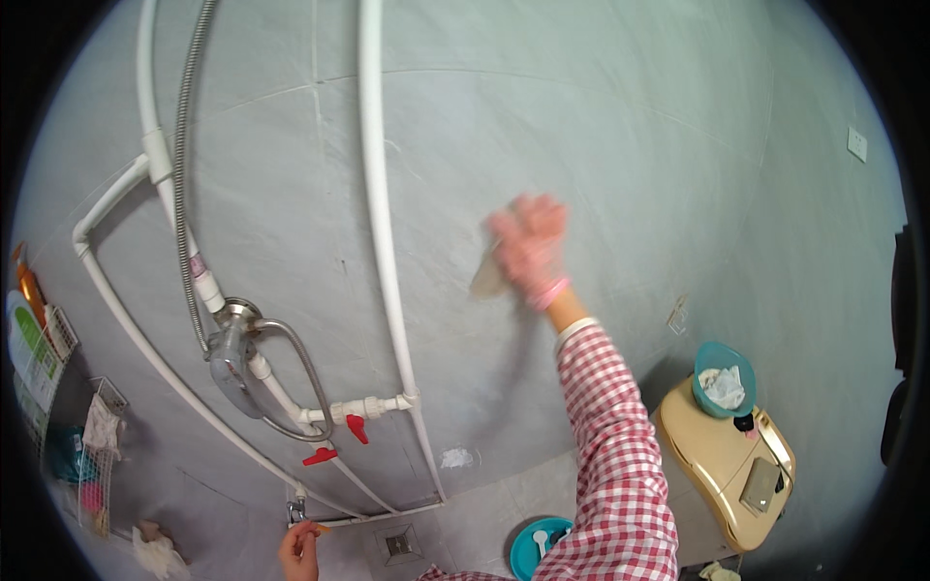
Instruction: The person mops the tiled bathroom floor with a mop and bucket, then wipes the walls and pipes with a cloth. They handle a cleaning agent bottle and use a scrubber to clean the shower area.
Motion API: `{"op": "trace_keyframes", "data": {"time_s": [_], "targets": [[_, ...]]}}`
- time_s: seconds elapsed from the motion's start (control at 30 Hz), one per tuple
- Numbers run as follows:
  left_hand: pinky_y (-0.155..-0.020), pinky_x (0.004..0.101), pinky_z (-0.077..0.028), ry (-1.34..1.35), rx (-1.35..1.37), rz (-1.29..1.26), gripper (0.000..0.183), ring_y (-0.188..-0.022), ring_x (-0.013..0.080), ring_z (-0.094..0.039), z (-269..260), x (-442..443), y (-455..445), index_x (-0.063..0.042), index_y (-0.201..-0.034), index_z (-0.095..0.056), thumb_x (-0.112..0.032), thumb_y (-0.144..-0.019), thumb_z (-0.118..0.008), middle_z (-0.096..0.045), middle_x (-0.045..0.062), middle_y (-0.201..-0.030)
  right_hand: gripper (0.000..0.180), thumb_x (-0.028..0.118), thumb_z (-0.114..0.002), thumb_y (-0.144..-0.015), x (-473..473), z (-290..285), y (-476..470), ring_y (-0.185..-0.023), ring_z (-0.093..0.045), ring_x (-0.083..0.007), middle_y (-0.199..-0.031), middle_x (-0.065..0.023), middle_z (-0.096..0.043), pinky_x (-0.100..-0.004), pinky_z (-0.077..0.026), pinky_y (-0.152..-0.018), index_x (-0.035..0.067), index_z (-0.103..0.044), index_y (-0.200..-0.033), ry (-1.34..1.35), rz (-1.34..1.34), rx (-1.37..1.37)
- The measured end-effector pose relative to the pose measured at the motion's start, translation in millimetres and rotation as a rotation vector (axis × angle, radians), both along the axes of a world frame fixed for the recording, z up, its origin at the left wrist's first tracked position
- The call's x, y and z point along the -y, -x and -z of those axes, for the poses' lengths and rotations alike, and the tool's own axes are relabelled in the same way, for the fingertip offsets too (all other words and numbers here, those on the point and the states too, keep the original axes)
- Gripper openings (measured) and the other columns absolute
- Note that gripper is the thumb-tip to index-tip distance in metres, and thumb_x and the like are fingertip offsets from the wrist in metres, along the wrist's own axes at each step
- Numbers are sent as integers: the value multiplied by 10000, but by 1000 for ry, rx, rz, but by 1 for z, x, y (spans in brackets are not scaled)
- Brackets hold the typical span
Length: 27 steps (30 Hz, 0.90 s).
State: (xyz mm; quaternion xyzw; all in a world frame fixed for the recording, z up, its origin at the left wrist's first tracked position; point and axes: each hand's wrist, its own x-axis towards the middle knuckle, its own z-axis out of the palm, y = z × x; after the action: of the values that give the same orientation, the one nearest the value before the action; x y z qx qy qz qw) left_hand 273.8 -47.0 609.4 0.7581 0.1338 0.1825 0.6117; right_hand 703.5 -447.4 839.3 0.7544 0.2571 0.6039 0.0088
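My right hand (529,243), in a pinkish see-through glove with a pink cuff, is raised against the grey wall (465,160). It is blurred. Under its fingers a pale, flat piece (488,279), seemingly a cloth, lies against the wall; most of it is hidden by the hand. Low in the picture, my left hand (299,553) is bare and pinches a small orange thing (322,529), too small to identify. That hand is just below a chrome tap (296,510) at the foot of the pipes.
White pipes (378,181) with red-handled valves (357,428) and a shower mixer (236,363) run along the left. Wire baskets (98,457) hang far left. A teal basin (519,552) stands on the floor near a drain (398,545). A beige washing machine (697,443) carries a teal basket (708,399).
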Motion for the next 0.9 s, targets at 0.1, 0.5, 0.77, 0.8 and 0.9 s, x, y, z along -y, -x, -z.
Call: {"op": "trace_keyframes", "data": {"time_s": [0.1,0.5,0.77,0.8,0.9], "targets": [[-850,330,-496,8,5,-39,226,-951,207,-633,-29,13,18,32,-1083,-645,-149,-972,-566,-677,122,-1026,403,255,-543,-880,45,-93,-37,-1287,-356,-460,-1377,-206,-420,-588,-299,-1034,146,-549,-1268,-623,205,268],[-802,279,-503,-40,154,-185,209,-871,148,-633,-9,-2,2,42,-1112,-611,-67,-940,-564,-675,85,-965,435,161,-604,-826,-149,-187,22,-1214,-485,-321,-1266,-115,-531,-514,-412,-963,234,-577,-1254,416,-568,335],[-775,276,-502,78,208,-229,212,-851,137,-629,5,-13,14,42,-1111,-615,-76,-945,-555,-678,81,-961,358,102,-685,-824,-118,-299,16,-1040,-558,-303,-1117,-117,-593,-407,-479,-887,199,-657,-1167,-398,-539,669],[-734,279,-497,91,188,-235,249,-822,129,-615,2,-13,18,28,-1125,-627,-149,-962,-563,-674,62,-967,380,91,-692,-808,-147,-310,36,-1055,-559,-305,-1131,-112,-594,-415,-473,-902,202,-654,-1169,-287,-548,789],[-673,275,-491,50,111,-235,313,-777,104,-594,-2,-18,14,11,-1163,-633,-234,-982,-561,-671,35,-968,395,184,-574,-893,-225,-327,53,-1276,-451,-335,-1335,-108,-528,-459,-334,-1085,193,-552,-1287,-75,-320,663]]}}
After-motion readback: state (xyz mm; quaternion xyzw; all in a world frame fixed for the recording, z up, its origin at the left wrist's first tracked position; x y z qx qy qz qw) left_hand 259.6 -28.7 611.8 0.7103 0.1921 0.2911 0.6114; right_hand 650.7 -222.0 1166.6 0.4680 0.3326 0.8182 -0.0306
